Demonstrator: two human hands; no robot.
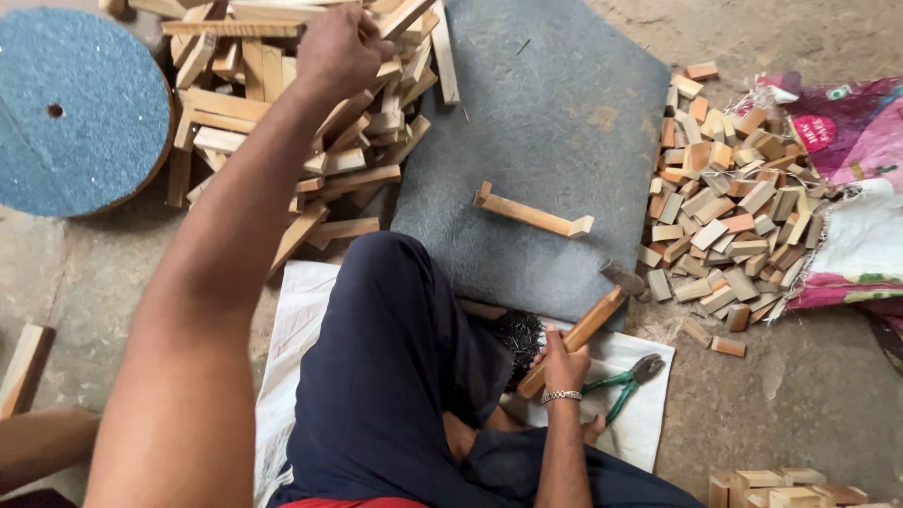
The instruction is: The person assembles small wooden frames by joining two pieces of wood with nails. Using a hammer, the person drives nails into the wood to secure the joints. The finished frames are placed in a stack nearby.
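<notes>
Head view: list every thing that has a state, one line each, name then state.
left hand: closed on a strip in the pile of wooden strips.
right hand: gripping the hammer, whose head rests at the grey mat edge.
U-shaped wooden piece: lying assembled on the mat.
green-handled pincers: lying on the white cloth, untouched.
small wooden blocks: heaped loose, spilling from the sack.
blue disc: flat on the floor.

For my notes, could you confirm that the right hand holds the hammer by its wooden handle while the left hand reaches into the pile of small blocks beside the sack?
Not quite. In the head view the right hand does hold the hammer by its wooden handle, but the left hand reaches into the pile of long slats beside the blue disc, not the small blocks beside the sack.
</notes>
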